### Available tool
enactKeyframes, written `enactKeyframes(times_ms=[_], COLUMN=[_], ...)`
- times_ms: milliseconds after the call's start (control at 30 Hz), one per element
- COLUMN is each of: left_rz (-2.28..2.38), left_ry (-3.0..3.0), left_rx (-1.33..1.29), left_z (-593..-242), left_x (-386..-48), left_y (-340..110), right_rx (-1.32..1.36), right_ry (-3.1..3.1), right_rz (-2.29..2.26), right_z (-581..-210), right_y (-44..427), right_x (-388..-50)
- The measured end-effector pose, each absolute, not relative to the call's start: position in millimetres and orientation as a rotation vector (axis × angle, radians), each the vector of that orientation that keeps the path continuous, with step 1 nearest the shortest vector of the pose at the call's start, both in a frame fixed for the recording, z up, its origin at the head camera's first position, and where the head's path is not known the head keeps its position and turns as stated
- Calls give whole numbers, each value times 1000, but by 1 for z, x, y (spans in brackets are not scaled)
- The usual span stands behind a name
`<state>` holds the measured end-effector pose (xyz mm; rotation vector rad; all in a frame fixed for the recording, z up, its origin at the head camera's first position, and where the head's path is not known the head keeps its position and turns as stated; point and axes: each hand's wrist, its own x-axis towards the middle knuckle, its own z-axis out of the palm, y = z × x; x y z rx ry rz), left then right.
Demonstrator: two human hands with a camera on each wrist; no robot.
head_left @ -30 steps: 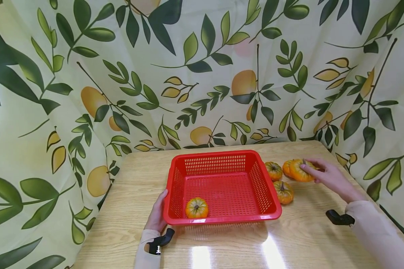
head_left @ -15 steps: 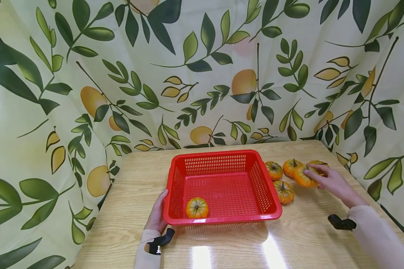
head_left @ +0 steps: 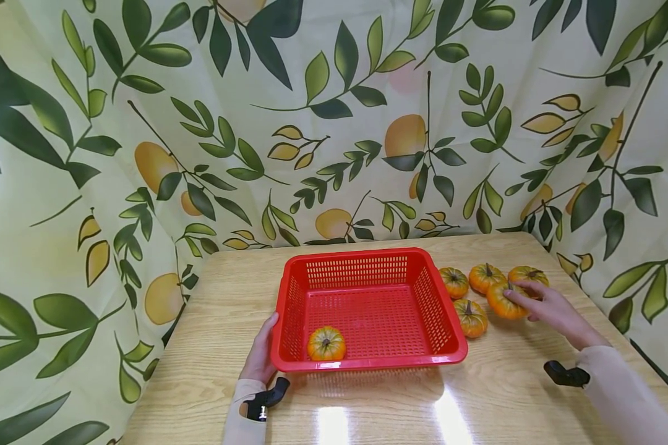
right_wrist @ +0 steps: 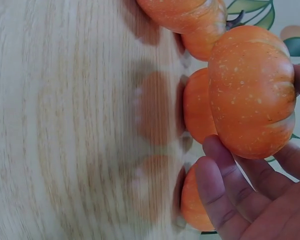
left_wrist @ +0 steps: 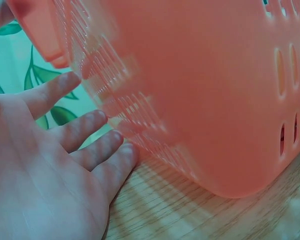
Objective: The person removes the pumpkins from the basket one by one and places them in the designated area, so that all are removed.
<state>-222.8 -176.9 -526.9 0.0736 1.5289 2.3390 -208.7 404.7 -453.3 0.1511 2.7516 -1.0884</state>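
Note:
My right hand (head_left: 548,309) holds a small orange pumpkin (head_left: 503,301) between thumb and fingers. In the right wrist view, that pumpkin (right_wrist: 252,95) is lifted off the table, its ribbed side toward the camera. Behind it on the table sit more small pumpkins, among them one at the back (head_left: 485,278) and one to its right (head_left: 529,275). A red plastic basket (head_left: 367,366) stands mid-table with one pumpkin (head_left: 326,343) in its near left corner. At the basket's left side is my left hand (head_left: 260,352); in the left wrist view its fairly straight fingers (left_wrist: 105,155) touch the slotted wall.
Two more pumpkins lie close to the basket's right wall, a rear one (head_left: 453,282) and a nearer one (head_left: 471,318). Leaf-patterned cloth (head_left: 334,154) hangs behind and beside the wooden table (head_left: 211,296). Bright reflections show near its front.
My right hand has moved slightly right and toward me with the held pumpkin, uncovering the two pumpkins behind it. My left hand and the basket have stayed put.

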Motion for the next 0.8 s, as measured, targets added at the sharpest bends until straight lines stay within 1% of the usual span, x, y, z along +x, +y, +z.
enactKeyframes(times_ms=[800], left_rz=[2341], left_ry=[1551], left_rx=[35], left_z=[-526], left_x=[-223], left_y=[-175], right_rx=[162], right_ry=[2720], right_rz=[-1087], right_z=[-468], right_y=[406], right_x=[-212])
